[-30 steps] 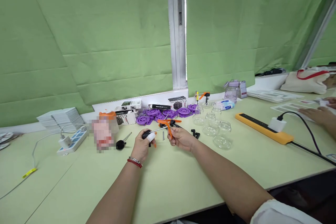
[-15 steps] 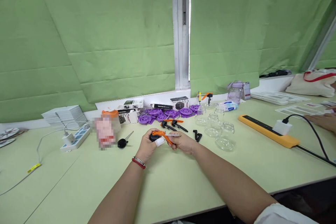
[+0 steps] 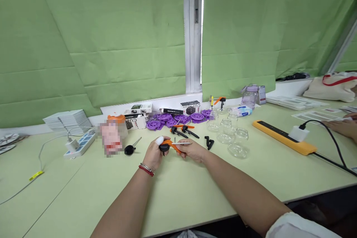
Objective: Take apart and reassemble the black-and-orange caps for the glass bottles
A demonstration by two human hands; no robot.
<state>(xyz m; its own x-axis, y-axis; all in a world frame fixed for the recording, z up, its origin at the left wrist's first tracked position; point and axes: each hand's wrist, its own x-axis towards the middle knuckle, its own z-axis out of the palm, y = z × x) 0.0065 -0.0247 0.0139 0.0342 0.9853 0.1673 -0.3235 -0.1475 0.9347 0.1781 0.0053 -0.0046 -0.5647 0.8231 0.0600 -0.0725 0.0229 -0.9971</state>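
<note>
My left hand [image 3: 154,154], its thumb wrapped in white, is closed around a black round cap [image 3: 164,148]. Against the cap sits a curved orange lever [image 3: 174,146], whose lower right end is pinched in the fingers of my right hand [image 3: 192,150]. A thin metal rod [image 3: 182,143] lies across at my right fingertips; whether it is fixed to the lever I cannot tell. On the table to the left is a black round part with a thin stem [image 3: 129,150]. Beyond my hands lie black stemmed heads [image 3: 189,131] and small black elbow pieces [image 3: 208,142].
Several clear jars [image 3: 238,150] stand at right beside a yellow power strip [image 3: 284,137]. Purple wheel-shaped pieces [image 3: 167,119] and boxes [image 3: 136,122] line the back. A white power strip [image 3: 80,144] is at left. Another person's hand [image 3: 341,126] rests far right.
My left thumb has lifted off the orange lever to the upper side of the black cap, and more of the cap shows. The right hand keeps its pinch.
</note>
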